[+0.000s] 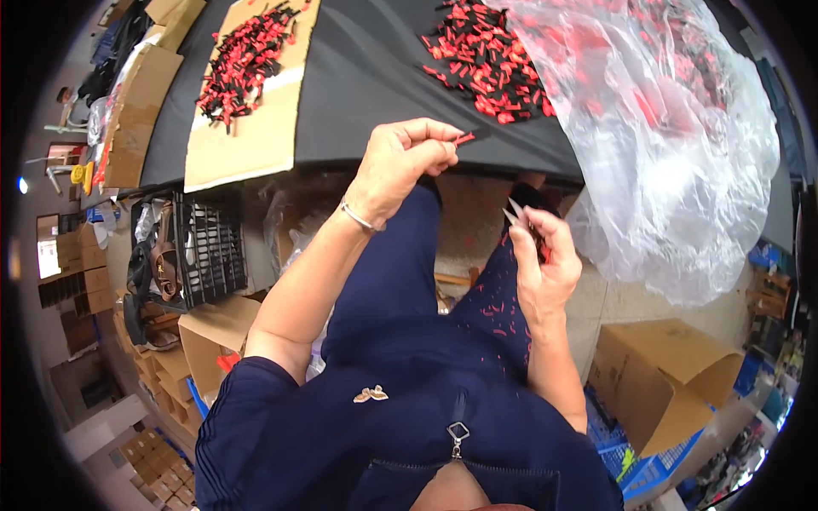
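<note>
Pinched between the thumb and fingers of my left hand [407, 162] is a small black-and-red strip [474, 137], held just over the near edge of the black-covered table. My right hand [548, 264] is closed around small snips [514, 212]. Their two pointed metal blades stick out past my thumb and sit slightly apart; the handle is mostly hidden in the palm. The blades are lower than the strip and not touching it. A loose pile of black-and-red pieces [490, 68] lies beyond my hands, and another pile [247, 64] rests farther left.
A cardboard sheet [243, 157] lies under the left pile. Clear plastic bag [673, 187] with more pieces drapes over the table's right edge. Red scraps [503, 315] dot my right trouser leg. An open carton [656, 375] stands low right, a black crate [213, 247] low left.
</note>
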`<state>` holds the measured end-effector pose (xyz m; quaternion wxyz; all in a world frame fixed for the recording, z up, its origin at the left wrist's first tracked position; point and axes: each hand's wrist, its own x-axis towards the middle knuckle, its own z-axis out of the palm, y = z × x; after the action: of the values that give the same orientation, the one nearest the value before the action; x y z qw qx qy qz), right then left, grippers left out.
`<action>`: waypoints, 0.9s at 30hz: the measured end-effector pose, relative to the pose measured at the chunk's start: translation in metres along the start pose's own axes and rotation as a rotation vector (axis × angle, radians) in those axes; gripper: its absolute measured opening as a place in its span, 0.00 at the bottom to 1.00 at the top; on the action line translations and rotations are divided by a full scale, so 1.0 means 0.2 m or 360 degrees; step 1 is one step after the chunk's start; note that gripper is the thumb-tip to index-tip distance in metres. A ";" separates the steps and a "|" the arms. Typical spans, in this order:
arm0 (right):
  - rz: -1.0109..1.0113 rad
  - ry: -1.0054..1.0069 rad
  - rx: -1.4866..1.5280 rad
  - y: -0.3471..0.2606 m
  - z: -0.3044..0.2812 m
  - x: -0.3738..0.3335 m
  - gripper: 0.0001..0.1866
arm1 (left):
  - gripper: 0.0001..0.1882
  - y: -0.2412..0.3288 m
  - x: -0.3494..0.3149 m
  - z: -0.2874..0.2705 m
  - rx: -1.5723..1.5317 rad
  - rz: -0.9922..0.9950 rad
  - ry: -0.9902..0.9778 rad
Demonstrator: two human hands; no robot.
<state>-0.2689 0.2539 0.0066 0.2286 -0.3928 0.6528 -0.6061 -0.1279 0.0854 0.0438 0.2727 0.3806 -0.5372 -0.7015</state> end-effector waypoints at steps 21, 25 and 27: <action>-0.0210 0.0065 -0.0176 -0.26 -0.04 -0.13 0.09 | 0.09 -0.08 -0.41 0.14 -0.0305 -0.0155 -0.0297; -0.0165 -0.0083 -0.0372 -0.19 -0.06 -0.12 0.07 | 0.09 -0.07 -0.42 0.14 -0.0277 -0.0163 -0.0337; -0.0035 -0.0057 -0.0203 -0.19 -0.06 -0.12 0.07 | 0.09 -0.08 -0.42 0.14 -0.0183 -0.0184 -0.0311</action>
<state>-0.2562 0.2814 0.0409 0.2080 -0.4244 0.6815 -0.5587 -0.1044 0.1714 0.0524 0.1996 0.3245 -0.4974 -0.7794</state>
